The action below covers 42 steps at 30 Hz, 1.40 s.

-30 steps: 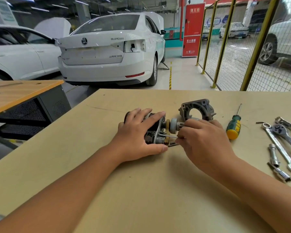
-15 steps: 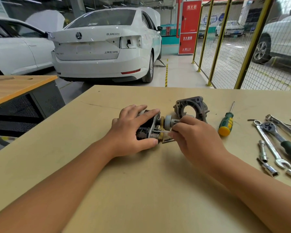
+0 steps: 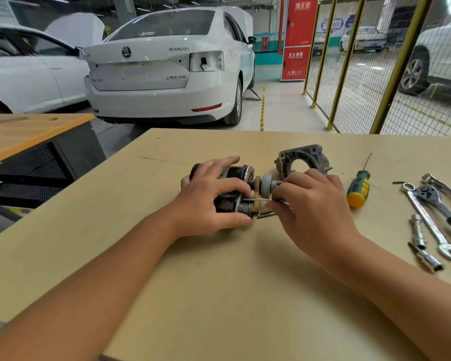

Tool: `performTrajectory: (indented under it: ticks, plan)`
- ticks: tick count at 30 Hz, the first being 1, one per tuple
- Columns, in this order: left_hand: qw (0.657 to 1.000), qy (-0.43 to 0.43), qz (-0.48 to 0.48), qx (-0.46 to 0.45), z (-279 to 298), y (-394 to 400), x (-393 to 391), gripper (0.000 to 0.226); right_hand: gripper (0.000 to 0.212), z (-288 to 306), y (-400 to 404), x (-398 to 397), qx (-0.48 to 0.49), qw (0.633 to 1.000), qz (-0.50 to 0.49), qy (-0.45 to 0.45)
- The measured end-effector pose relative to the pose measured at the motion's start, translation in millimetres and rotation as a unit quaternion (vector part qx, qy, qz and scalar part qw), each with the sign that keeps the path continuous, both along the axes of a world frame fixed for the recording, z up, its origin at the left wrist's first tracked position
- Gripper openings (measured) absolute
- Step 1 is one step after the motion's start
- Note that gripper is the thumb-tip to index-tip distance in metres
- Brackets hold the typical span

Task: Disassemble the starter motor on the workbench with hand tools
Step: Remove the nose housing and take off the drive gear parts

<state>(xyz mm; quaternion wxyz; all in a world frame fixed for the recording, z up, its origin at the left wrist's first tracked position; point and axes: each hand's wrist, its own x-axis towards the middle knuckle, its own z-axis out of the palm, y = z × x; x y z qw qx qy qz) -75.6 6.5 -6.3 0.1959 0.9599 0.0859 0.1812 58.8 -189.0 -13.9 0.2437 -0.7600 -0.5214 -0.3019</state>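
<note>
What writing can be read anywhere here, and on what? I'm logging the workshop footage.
"消火栓": top of the red cabinet.
"灭火器箱": cabinet's middle.
"火警119": cabinet's foot.
"SUPERB": white car boot lid, blurred but legible.
Chinese badge lower on the boot: too blurred.
Motor, screwdriver, wrenches: no readable marks.

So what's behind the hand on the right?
Behind the right hand stands a grey metal housing with a round hole, on the workbench. Its lower edge is covered by the hand, so what's inside the hole isn't visible.
</note>
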Motion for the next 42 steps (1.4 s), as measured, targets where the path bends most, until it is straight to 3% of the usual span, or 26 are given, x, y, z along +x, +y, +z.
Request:
performTrajectory:
  ticks: [17, 24, 32, 37, 42]
  plan:
    - [1.0, 0.014, -0.022, 0.003, 4.2, 7.5, -1.2, 0.055, 0.022, 0.3, 1.8, -0.3, -0.011, 0.999, 0.03, 0.03]
    - [1.0, 0.015, -0.019, -0.012, 5.6, 6.0, -1.8, 0.049, 0.017, -1.1, 4.8, -4.0, -0.034, 0.997, 0.026, 0.066]
    - [1.0, 0.012, 0.002, 0.007, 6.5, 3.3, -1.1, 0.082, 0.018, 3.3, 5.1, -7.6, -0.023, 0.998, -0.055, 0.021]
    - [1.0, 0.007, 0.009, 0.006, 6.6, 2.4, -1.2, 0.093, 0.023, 5.9, 5.2, -7.4, -0.032, 0.998, 0.019, 0.053]
    - [1.0, 0.006, -0.009, 0.007, 4.2, 5.3, -1.1, 0.077, 0.018, 1.8, 2.7, -4.3, -0.036, 0.991, 0.093, 0.094]
